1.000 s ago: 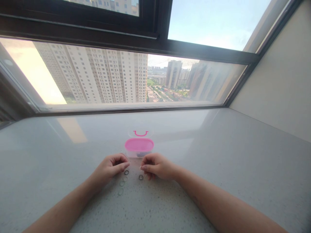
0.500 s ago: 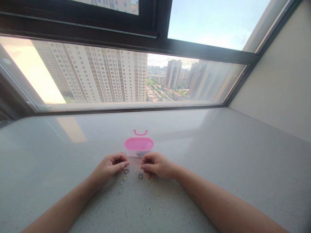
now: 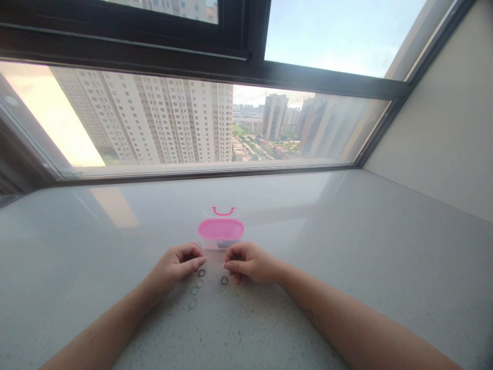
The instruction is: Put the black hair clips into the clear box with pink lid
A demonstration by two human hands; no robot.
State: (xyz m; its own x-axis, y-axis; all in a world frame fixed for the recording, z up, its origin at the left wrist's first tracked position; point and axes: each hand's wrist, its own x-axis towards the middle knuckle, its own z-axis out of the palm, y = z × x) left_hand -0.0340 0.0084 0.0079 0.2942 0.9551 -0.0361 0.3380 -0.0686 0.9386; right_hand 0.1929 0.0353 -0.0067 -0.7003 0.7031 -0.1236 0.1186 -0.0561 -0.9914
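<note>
My left hand point(image 3: 185, 258) is closed in a pinch, thumb against fingertips, just above the counter; anything in it is too small to make out. Below its fingertips lies a dark ring-shaped band point(image 3: 202, 273). Several pale green bands point(image 3: 195, 291) trail from it toward me in a row. My right hand point(image 3: 246, 263) is also pinched; a tiny pale spot shows at its fingertips, and I cannot tell what it is. Another dark band point(image 3: 224, 280) lies just below those fingertips. Behind both hands stands a clear box with a pink rim point(image 3: 221, 229), with something dark inside it.
Behind the box lies a clear lid with a pink handle point(image 3: 223, 213). All this rests on a speckled white counter point(image 3: 292, 329). A dark-framed window point(image 3: 215, 173) borders the far side, and a white wall point(image 3: 435, 128) rises at the right.
The view has shifted very slightly. Both hands keep their pinched pose, and the bands and the box stay in place.
</note>
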